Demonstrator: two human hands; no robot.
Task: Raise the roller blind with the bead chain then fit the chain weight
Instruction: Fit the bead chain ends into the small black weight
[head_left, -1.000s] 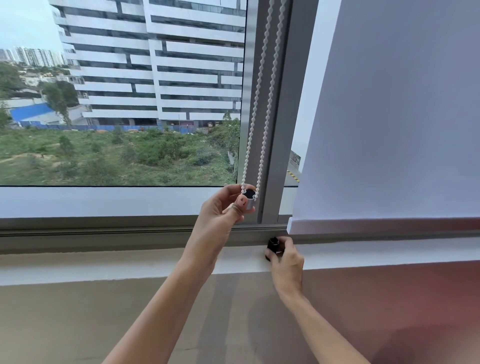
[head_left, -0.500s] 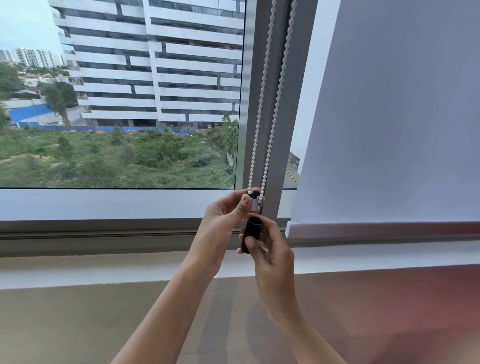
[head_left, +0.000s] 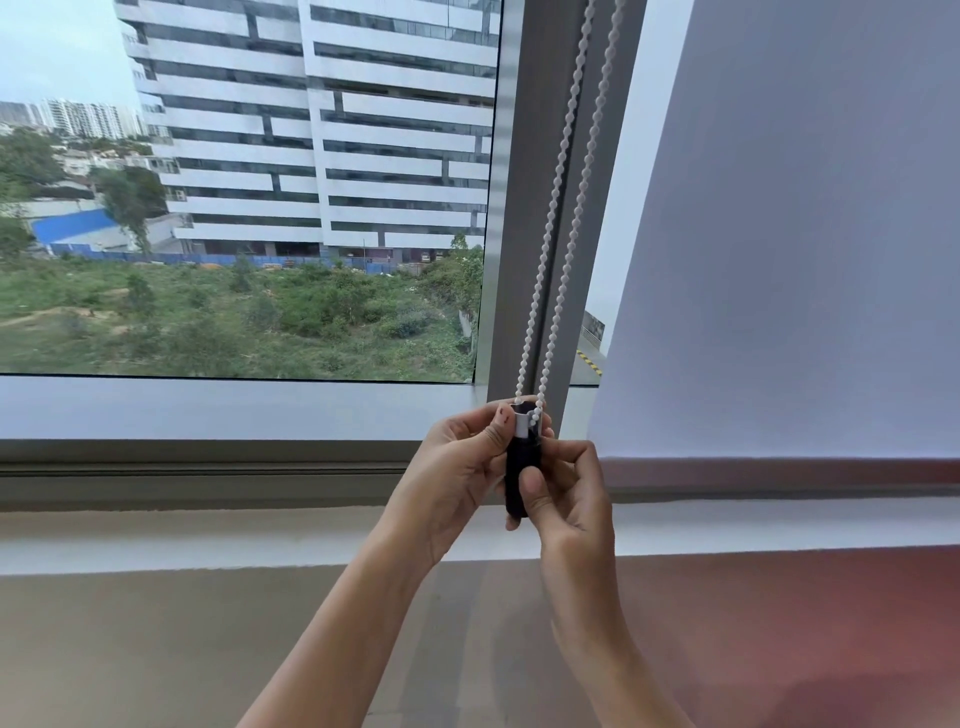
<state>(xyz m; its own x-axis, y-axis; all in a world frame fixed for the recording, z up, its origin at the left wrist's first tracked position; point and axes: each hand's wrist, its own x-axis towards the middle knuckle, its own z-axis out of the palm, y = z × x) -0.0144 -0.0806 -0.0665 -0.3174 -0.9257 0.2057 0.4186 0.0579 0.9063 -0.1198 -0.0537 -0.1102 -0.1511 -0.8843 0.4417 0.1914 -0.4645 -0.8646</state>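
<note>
A white bead chain (head_left: 563, 187) hangs in two strands down the grey window post. Its bottom loop sits in a small white holder (head_left: 523, 423) that my left hand (head_left: 457, 470) pinches between thumb and fingers. Directly under that holder is a black cylindrical chain weight (head_left: 517, 467), upright and touching it. My right hand (head_left: 569, 493) grips the weight from the right, thumb on its front. The white roller blind (head_left: 810, 234) hangs on the right, its bottom bar (head_left: 779, 470) just above the sill.
The grey window post (head_left: 524, 208) stands behind the chain. A white sill ledge (head_left: 208, 540) runs across below the window frame, with a plain wall under it. Through the glass I see a large building and green scrub.
My right hand lifted the black weight from the sill up under the white holder in my left hand, and the weight now sits against it. The view has moved closer.
</note>
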